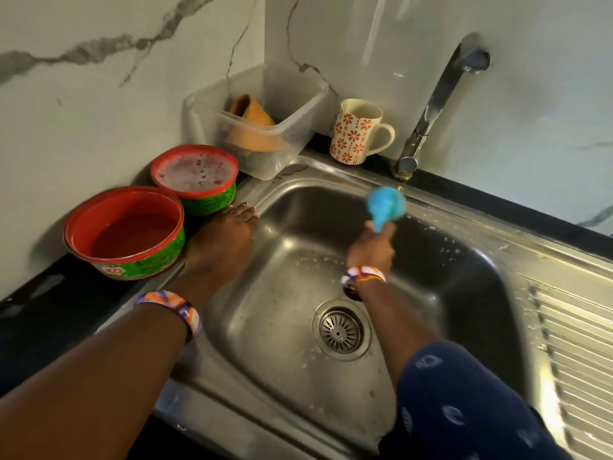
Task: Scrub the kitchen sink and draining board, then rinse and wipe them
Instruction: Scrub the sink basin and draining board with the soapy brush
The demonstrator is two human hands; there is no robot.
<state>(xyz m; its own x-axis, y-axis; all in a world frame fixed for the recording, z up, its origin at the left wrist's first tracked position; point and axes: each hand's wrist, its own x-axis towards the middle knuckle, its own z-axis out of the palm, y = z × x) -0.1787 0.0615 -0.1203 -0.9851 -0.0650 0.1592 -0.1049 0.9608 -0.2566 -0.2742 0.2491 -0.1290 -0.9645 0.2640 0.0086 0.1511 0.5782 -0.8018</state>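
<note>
A stainless steel sink [288, 330] fills the middle of the view, wet and flecked with foam, with a round drain strainer [341, 330] in its floor. The ridged draining board [577, 353] lies to its right. My right hand [371, 250] grips the handle of a blue scrub brush [386, 204], whose head is blurred against the sink's far wall near the rim. My left hand [225, 240] rests flat on the sink's left rim with its fingers straight.
Two red and green tubs stand left of the sink: one [126, 234] with liquid, one [195, 177] with foamy water. A clear plastic box [292, 127] with an orange cloth and a patterned mug [358, 131] stand behind. The tap [434, 107] rises at the back right.
</note>
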